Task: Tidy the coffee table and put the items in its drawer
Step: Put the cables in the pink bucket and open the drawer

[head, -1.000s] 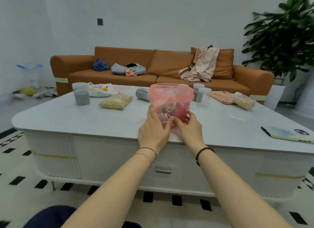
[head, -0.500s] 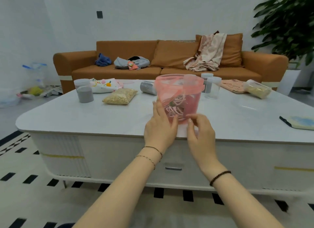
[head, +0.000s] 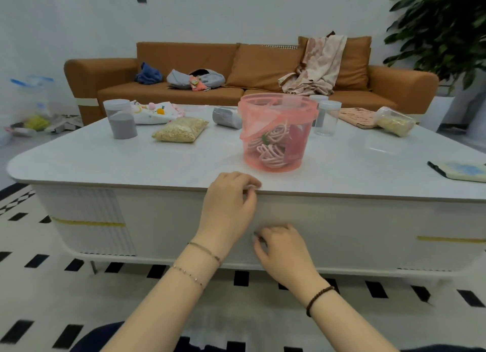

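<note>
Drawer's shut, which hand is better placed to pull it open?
Right. The right hand is low on the drawer front, fingers at its handle; the left hand is higher, at the table edge.

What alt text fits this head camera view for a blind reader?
A person's right hand grips the drawer handle of a white coffee table, left hand resting at its edge; a pink bucket stands on top.

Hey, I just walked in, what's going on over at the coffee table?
A person is tidying the coffee table. The pink bucket stands near its front edge, no hand on it. The left hand rests at the table's edge, fingers curled; the right hand curls its fingers at the drawer handle below. The drawer is not yet open.
</note>
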Motion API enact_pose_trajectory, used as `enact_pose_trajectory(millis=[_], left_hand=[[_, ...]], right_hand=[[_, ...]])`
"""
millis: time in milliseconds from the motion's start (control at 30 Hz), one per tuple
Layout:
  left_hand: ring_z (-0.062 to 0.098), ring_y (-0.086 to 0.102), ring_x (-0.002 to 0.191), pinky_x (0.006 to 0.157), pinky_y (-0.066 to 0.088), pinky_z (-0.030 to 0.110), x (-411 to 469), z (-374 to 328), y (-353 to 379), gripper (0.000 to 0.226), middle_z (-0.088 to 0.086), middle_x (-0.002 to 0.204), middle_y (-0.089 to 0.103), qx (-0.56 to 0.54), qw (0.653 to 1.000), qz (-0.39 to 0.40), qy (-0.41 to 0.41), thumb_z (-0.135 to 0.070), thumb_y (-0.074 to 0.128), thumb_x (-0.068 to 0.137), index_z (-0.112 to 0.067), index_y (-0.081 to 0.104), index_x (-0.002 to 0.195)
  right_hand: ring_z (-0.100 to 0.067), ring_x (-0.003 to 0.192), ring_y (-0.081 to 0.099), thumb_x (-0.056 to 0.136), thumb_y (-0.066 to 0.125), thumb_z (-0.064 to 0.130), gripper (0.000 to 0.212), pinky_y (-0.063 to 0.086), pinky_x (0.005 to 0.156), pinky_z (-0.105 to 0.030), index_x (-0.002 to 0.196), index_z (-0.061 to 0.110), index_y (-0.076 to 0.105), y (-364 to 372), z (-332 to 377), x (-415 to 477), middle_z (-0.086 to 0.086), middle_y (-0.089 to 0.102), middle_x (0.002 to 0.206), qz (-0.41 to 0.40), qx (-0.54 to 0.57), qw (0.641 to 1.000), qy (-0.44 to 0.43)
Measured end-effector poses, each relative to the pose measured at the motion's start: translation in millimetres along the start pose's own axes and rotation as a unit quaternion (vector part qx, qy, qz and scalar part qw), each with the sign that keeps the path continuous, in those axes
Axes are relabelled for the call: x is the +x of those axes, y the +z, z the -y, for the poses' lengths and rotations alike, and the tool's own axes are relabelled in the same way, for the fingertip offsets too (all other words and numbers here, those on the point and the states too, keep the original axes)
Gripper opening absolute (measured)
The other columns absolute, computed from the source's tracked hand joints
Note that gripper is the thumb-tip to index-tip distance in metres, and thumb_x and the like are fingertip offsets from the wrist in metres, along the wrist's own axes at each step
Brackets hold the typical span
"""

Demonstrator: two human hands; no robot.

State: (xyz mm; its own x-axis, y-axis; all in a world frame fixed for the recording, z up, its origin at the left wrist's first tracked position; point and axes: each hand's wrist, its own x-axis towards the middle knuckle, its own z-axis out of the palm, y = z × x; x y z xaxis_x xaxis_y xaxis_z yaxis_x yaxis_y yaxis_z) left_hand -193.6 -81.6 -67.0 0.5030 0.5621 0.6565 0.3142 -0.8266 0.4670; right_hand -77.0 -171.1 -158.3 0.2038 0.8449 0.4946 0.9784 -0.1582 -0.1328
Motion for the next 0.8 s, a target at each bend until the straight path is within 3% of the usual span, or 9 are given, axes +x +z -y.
enact_pose_trajectory(millis=[133, 200, 300, 367, 433, 533, 700, 800], left_hand=[[0.013, 0.053, 0.100, 0.089, 0.045, 0.033, -24, -1, -8, 0.022, -0.010, 0.099, 0.063, 0.009, 1.000, -0.023, 0.014, -0.006, 0.059, 0.087, -0.021, 0.070, 0.098], [0.013, 0.051, 0.100, 0.090, 0.045, 0.034, -30, 1, -8, 0.024, -0.011, 0.100, 0.061, 0.021, 1.000, -0.015, 0.010, -0.007, 0.060, 0.086, -0.022, 0.069, 0.101], [0.013, 0.052, 0.101, 0.091, 0.045, 0.036, -32, 4, -5, 0.024, -0.011, 0.102, 0.061, 0.045, 0.999, 0.014, 0.008, -0.011, 0.060, 0.086, -0.023, 0.068, 0.106], [0.013, 0.053, 0.101, 0.089, 0.045, 0.036, -32, 5, -5, 0.019, -0.012, 0.103, 0.063, 0.073, 0.997, 0.022, 0.014, -0.018, 0.059, 0.091, -0.024, 0.068, 0.107], [0.013, 0.053, 0.100, 0.088, 0.045, 0.035, -33, 3, -5, 0.016, -0.013, 0.103, 0.065, 0.093, 0.995, 0.023, 0.018, -0.026, 0.057, 0.095, -0.024, 0.069, 0.106], [0.014, 0.051, 0.098, 0.086, 0.042, 0.033, -33, 1, -7, 0.019, -0.012, 0.100, 0.063, 0.083, 0.996, 0.031, -0.001, -0.033, 0.052, 0.098, -0.025, 0.069, 0.103], [0.012, 0.054, 0.089, 0.069, 0.044, 0.034, -26, -8, -22, 0.030, -0.011, 0.088, 0.062, 0.134, 0.989, 0.066, -0.022, -0.045, 0.046, 0.099, -0.028, 0.068, 0.092], [0.010, 0.053, 0.086, 0.062, 0.038, 0.030, -25, -16, -29, 0.033, -0.010, 0.083, 0.059, 0.151, 0.984, 0.086, -0.028, -0.048, 0.043, 0.099, -0.028, 0.066, 0.086]], right_hand=[[-0.020, 0.070, 0.062, 0.098, 0.040, 0.037, 0.038, 0.042, 0.079, -0.033, 0.077, 0.021, 0.067, -13, 7, 0, 0.003, 0.071, 0.075, 0.042, -0.001, 0.999, 0.011], [-0.021, 0.067, 0.063, 0.099, 0.042, 0.039, 0.039, 0.041, 0.069, -0.031, 0.074, 0.022, 0.067, -24, 11, -4, 0.002, 0.070, 0.072, 0.047, -0.021, 0.999, 0.006], [-0.023, 0.064, 0.062, 0.099, 0.042, 0.043, 0.042, 0.033, 0.057, -0.032, 0.064, 0.021, 0.052, -42, 12, -7, 0.002, 0.064, 0.065, 0.054, -0.008, 0.998, 0.023], [-0.020, 0.055, 0.057, 0.097, 0.042, 0.042, 0.043, 0.037, 0.053, -0.032, 0.060, 0.022, 0.049, -58, 9, -6, 0.004, 0.059, 0.057, -0.035, 0.015, 0.999, 0.008], [-0.017, 0.054, 0.054, 0.097, 0.047, 0.034, 0.039, 0.046, 0.062, -0.035, 0.063, 0.019, 0.058, -76, 0, -3, 0.006, 0.059, 0.058, -0.150, 0.061, 0.987, -0.010], [-0.016, 0.075, 0.059, 0.096, 0.054, 0.028, 0.026, 0.047, 0.077, -0.037, 0.079, 0.015, 0.069, -95, -14, 2, 0.004, 0.067, 0.076, -0.214, 0.076, 0.974, -0.018], [0.000, 0.098, 0.056, 0.091, 0.054, 0.058, 0.032, 0.048, 0.085, -0.030, 0.101, 0.033, 0.070, -119, -20, -1, 0.020, 0.067, 0.099, 0.005, 0.102, 0.993, 0.055], [0.002, 0.104, 0.056, 0.087, 0.056, 0.065, 0.039, 0.048, 0.089, -0.032, 0.110, 0.036, 0.069, -131, -19, -3, 0.022, 0.066, 0.106, 0.080, 0.090, 0.991, 0.051]])
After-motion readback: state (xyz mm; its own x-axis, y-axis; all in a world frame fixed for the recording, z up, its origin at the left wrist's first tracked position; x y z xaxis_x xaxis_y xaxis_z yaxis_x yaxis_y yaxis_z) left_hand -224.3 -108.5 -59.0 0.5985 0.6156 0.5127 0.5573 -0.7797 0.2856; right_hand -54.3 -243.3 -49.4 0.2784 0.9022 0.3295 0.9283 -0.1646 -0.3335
